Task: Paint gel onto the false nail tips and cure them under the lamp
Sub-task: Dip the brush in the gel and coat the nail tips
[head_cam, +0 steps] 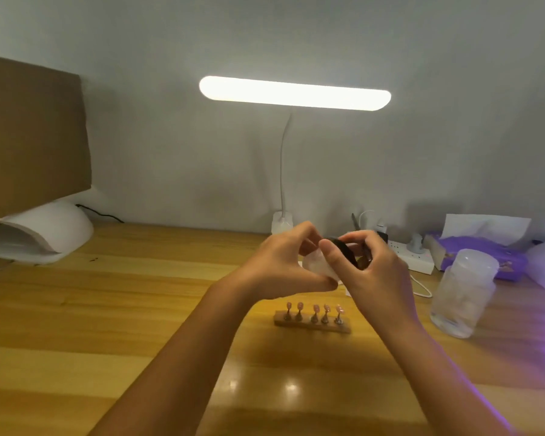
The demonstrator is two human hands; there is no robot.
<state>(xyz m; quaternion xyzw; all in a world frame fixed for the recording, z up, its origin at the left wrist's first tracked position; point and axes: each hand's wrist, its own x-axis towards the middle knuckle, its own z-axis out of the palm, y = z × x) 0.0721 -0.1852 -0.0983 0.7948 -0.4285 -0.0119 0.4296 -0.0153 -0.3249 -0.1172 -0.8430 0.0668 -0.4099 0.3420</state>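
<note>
Up above the wooden table (107,309), both forearms reach forward from the lower edge and converge, wrists slightly bent, so the hands meet in mid-air. The left hand (280,265) curls around a small whitish pot (315,262), thumb stretched underneath it and fingers arched over the top. The right hand (372,275) pinches the dark round cap (343,247) on that pot, thumb on the near side and fingers bent over the far side. Directly below the hands, five pinkish false nail tips (313,308) stand upright in a row on a small wooden holder (312,328). The white dome-shaped curing lamp (51,234) sits well apart at the table's far left, beneath a cardboard sheet (29,136). A lit desk lamp (294,92) glows behind.
</note>
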